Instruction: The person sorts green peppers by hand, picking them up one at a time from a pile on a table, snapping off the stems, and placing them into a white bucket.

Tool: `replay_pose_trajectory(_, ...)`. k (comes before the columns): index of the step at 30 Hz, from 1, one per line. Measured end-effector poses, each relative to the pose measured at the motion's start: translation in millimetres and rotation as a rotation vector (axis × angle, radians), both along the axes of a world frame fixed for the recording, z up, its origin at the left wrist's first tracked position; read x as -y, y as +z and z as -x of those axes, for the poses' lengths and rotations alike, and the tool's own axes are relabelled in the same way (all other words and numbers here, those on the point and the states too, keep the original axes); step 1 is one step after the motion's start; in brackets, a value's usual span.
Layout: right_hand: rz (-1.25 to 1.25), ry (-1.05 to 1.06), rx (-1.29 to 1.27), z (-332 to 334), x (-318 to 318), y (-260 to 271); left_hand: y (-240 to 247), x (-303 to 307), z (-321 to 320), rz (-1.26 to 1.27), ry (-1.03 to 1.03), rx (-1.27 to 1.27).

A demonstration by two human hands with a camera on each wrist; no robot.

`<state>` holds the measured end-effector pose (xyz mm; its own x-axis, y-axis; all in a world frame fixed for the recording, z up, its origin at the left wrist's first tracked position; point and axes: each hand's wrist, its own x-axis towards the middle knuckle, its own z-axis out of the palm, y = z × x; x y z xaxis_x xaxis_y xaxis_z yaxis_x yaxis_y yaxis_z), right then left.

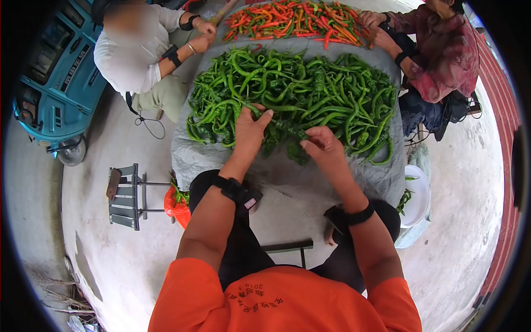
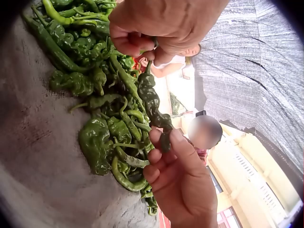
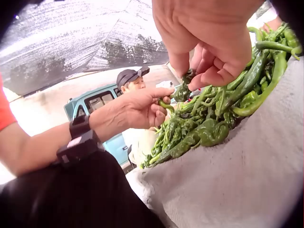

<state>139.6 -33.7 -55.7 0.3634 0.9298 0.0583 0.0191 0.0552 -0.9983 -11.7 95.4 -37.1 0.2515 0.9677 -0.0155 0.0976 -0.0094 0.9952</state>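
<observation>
A big heap of green peppers (image 1: 298, 94) lies on a grey cloth (image 1: 221, 160) in front of me. One dark, wrinkled green pepper (image 2: 151, 99) is stretched between my two hands just above the near edge of the heap. My left hand (image 2: 151, 50) pinches its stem end with thumb and fingers. My right hand (image 2: 164, 140) pinches the other end. In the head view the left hand (image 1: 260, 114) and right hand (image 1: 307, 144) meet over the heap's near side. The right wrist view shows the right hand (image 3: 190, 73) and the left hand (image 3: 164, 102) on the same pepper (image 3: 182, 92).
A pile of red and orange peppers (image 1: 298, 22) lies at the cloth's far end, with two other people seated beside it. A small stool (image 1: 127, 196) and an orange bag (image 1: 177, 202) stand at my left, a white bowl (image 1: 417, 196) at my right, a blue vehicle (image 1: 55, 72) far left.
</observation>
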Motion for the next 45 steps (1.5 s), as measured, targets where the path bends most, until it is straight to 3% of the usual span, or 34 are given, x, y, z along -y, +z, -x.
replay_pose_trajectory(3, 0.150, 0.010, 0.051, 15, 3, 9, -20, -11, 2, -0.178, 0.055, -0.058)
replay_pose_trajectory(9, 0.094, 0.032, 0.095, 26, -3, -23, -26, -17, -1, -0.120, 0.055, -0.141)
replay_pose_trajectory(12, 0.173, 0.068, 0.020, 32, 1, -17, -14, -9, -2, -0.070, 0.051, -0.041)
replay_pose_trajectory(17, 0.042, -0.009, 0.485, 28, 8, -12, -29, -6, -6, -0.095, -0.126, 0.033)
replay_pose_trajectory(23, 0.061, -0.059, 0.347, 19, 12, -1, -4, 13, -9, -0.125, -0.335, -0.150)
replay_pose_trajectory(24, -0.016, -0.112, 0.174, 23, 12, 5, -3, 16, -10, -0.180, -0.360, -0.166)
replay_pose_trajectory(26, -0.014, -0.138, 0.090, 18, 11, 11, -4, 25, -13, -0.279, -0.407, -0.206)
replay_pose_trajectory(30, -0.004, -0.126, -0.033, 8, 14, 26, -4, 36, -15, -0.707, -0.484, -0.327)
replay_pose_trajectory(33, -0.039, -0.080, -0.078, 4, 12, 21, -8, 37, -16, -0.802, -0.568, -0.482)
replay_pose_trajectory(39, -0.021, -0.092, -0.003, 0, 12, 23, 4, 45, -17, -0.863, -0.439, -0.487)
replay_pose_trajectory(45, -0.034, -0.197, 0.045, -12, 18, 33, 20, 51, -14, -0.843, -0.447, -0.486)
